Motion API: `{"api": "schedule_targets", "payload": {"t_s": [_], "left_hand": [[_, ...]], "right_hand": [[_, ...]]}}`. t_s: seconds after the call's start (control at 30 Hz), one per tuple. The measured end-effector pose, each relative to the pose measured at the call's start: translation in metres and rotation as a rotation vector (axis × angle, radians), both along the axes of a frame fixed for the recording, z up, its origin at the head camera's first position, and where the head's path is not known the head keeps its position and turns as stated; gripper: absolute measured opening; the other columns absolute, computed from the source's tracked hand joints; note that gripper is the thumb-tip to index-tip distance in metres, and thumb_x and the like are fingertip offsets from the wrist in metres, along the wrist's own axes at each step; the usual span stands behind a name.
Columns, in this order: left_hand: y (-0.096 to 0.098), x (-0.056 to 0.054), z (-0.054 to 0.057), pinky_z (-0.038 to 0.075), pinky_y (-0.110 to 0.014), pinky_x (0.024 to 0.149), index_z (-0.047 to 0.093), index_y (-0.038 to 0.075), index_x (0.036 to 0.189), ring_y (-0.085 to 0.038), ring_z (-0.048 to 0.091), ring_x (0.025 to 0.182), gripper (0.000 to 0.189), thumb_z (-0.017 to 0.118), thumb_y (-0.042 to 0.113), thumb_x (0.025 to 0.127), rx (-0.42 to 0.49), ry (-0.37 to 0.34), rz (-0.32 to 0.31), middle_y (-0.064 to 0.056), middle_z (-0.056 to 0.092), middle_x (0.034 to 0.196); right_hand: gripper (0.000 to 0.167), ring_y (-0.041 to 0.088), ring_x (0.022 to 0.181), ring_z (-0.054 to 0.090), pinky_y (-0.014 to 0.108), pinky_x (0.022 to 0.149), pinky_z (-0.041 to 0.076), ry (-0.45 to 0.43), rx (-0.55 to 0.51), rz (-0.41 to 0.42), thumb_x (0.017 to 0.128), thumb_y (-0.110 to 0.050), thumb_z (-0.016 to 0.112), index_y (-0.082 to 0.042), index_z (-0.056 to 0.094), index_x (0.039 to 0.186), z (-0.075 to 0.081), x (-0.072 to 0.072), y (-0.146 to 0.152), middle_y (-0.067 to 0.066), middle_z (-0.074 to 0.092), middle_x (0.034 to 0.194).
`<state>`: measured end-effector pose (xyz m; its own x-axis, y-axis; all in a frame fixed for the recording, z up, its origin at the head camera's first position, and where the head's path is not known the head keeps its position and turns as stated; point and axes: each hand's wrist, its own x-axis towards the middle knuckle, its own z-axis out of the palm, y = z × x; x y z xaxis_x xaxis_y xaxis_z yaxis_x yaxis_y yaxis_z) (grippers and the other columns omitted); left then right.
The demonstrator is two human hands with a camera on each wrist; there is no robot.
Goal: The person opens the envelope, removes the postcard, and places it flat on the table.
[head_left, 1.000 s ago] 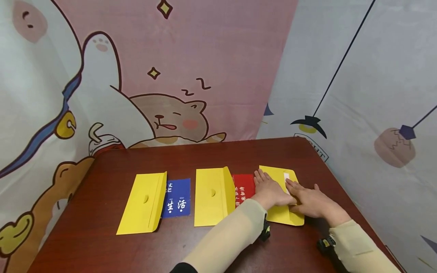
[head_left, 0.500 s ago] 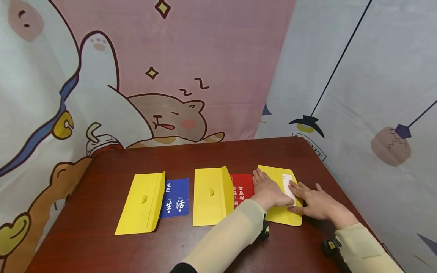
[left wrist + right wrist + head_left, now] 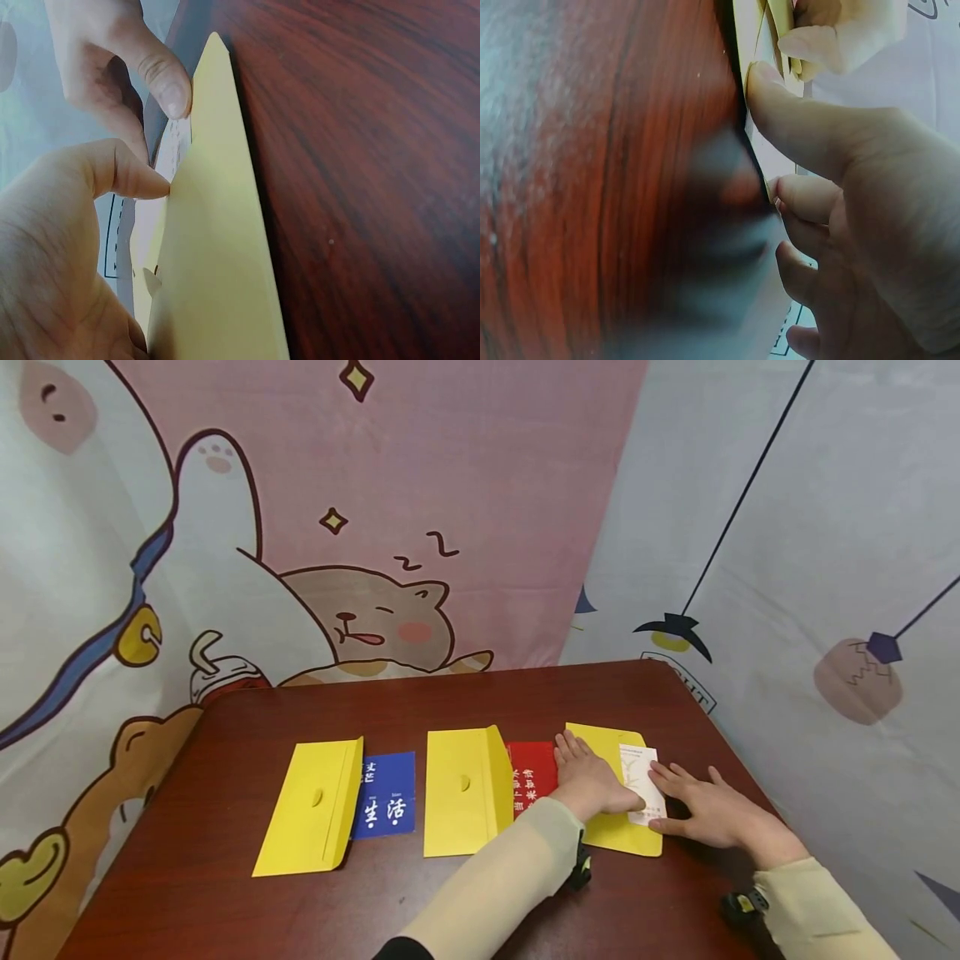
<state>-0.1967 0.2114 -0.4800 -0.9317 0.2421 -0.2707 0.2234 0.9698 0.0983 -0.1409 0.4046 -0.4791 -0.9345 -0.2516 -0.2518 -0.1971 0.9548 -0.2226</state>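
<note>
At the right of the row in the head view lies a yellow envelope (image 3: 618, 837). My left hand (image 3: 587, 779) rests on it with fingers stretched out; its thumb (image 3: 139, 176) touches the envelope near the opening. A white card (image 3: 636, 766) with faint print sticks out of the envelope's right side. My right hand (image 3: 712, 807) holds this card by its right side, thumb (image 3: 780, 101) and fingers at its edges. The card's left part is hidden inside the envelope and behind my left thumb.
Two more yellow envelopes lie to the left, a middle one (image 3: 457, 793) and a left one (image 3: 303, 814). A red card (image 3: 531, 768) and a blue card (image 3: 388, 793) protrude from them. Everything lies on a dark red-brown table (image 3: 480, 910) before a cartoon-printed curtain (image 3: 487, 460).
My right hand has moved right, and the white card has slid farther out of the right envelope with it. My left hand has stayed in place on the envelope.
</note>
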Motion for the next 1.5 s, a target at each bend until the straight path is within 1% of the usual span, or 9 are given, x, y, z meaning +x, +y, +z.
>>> {"api": "schedule_targets", "payload": {"t_s": [0.3,0.57,0.8,1.07,1.17,1.27,1.37,1.43,1.5], "left_hand": [[0.001,-0.001,-0.002,0.015,-0.040,0.128,0.027,0.013,0.169,-0.031,0.014,0.160,0.126,0.062,0.089,0.075,-0.012,0.002,0.004,-0.009,0.017,0.175],[0.001,-0.001,0.000,0.015,-0.040,0.128,0.026,0.013,0.169,-0.031,0.014,0.161,0.126,0.060,0.090,0.075,-0.018,0.007,0.000,-0.009,0.017,0.175],[0.000,-0.001,0.002,0.014,-0.041,0.128,0.025,0.012,0.169,-0.032,0.012,0.161,0.127,0.060,0.090,0.075,-0.012,-0.003,0.001,-0.009,0.015,0.176],[0.001,-0.001,0.000,0.014,-0.041,0.128,0.025,0.013,0.169,-0.032,0.012,0.161,0.126,0.059,0.090,0.075,-0.022,0.002,-0.004,-0.010,0.016,0.175],[0.001,-0.001,0.000,0.015,-0.041,0.128,0.025,0.013,0.169,-0.032,0.012,0.161,0.127,0.060,0.090,0.075,-0.024,0.004,-0.004,-0.009,0.016,0.175],[0.001,-0.001,0.000,0.015,-0.041,0.128,0.025,0.013,0.169,-0.032,0.012,0.161,0.127,0.059,0.090,0.075,-0.027,0.004,-0.005,-0.010,0.016,0.175],[0.001,-0.001,-0.001,0.014,-0.040,0.128,0.024,0.012,0.169,-0.032,0.012,0.161,0.128,0.058,0.091,0.075,-0.031,0.002,-0.008,-0.010,0.015,0.176],[0.000,-0.001,-0.001,0.014,-0.041,0.128,0.024,0.012,0.169,-0.032,0.012,0.161,0.128,0.057,0.092,0.075,-0.031,0.002,-0.011,-0.010,0.015,0.176],[0.000,-0.002,-0.001,0.014,-0.041,0.128,0.024,0.012,0.169,-0.033,0.011,0.161,0.128,0.058,0.091,0.075,-0.029,0.003,-0.013,-0.010,0.015,0.176]], "right_hand": [[0.109,0.054,0.150,0.029,0.083,0.112,0.008,-0.010,0.003,-0.005,0.084,-0.073,0.073,0.001,0.044,0.159,0.001,0.001,0.005,0.027,0.037,0.164],[0.110,0.054,0.149,0.031,0.082,0.112,0.009,0.002,-0.004,-0.011,0.083,-0.073,0.073,0.000,0.043,0.159,0.001,0.003,0.010,0.030,0.037,0.163],[0.110,0.055,0.148,0.032,0.082,0.112,0.010,0.017,-0.014,-0.003,0.083,-0.073,0.073,0.000,0.043,0.159,0.002,0.005,0.016,0.032,0.038,0.161],[0.110,0.056,0.148,0.032,0.082,0.112,0.009,0.014,-0.021,-0.017,0.082,-0.072,0.075,0.000,0.043,0.160,0.004,0.007,0.019,0.032,0.038,0.161],[0.110,0.056,0.148,0.032,0.082,0.112,0.010,0.018,-0.039,-0.017,0.083,-0.070,0.076,-0.001,0.042,0.160,0.005,0.007,0.020,0.033,0.037,0.161],[0.108,0.056,0.148,0.032,0.082,0.112,0.012,0.028,-0.109,-0.021,0.085,-0.067,0.077,0.000,0.040,0.161,0.008,0.007,0.021,0.033,0.035,0.163],[0.104,0.055,0.146,0.038,0.078,0.112,0.023,0.082,-0.189,-0.031,0.089,-0.060,0.078,0.005,0.038,0.160,0.013,0.006,0.020,0.033,0.035,0.162],[0.100,0.055,0.141,0.044,0.075,0.109,0.034,0.132,-0.225,-0.077,0.093,-0.055,0.078,0.009,0.039,0.158,0.017,0.004,0.020,0.034,0.039,0.159],[0.092,0.054,0.132,0.054,0.070,0.100,0.047,0.192,-0.251,-0.149,0.096,-0.050,0.077,0.013,0.043,0.154,0.019,0.002,0.019,0.037,0.045,0.153]]}}
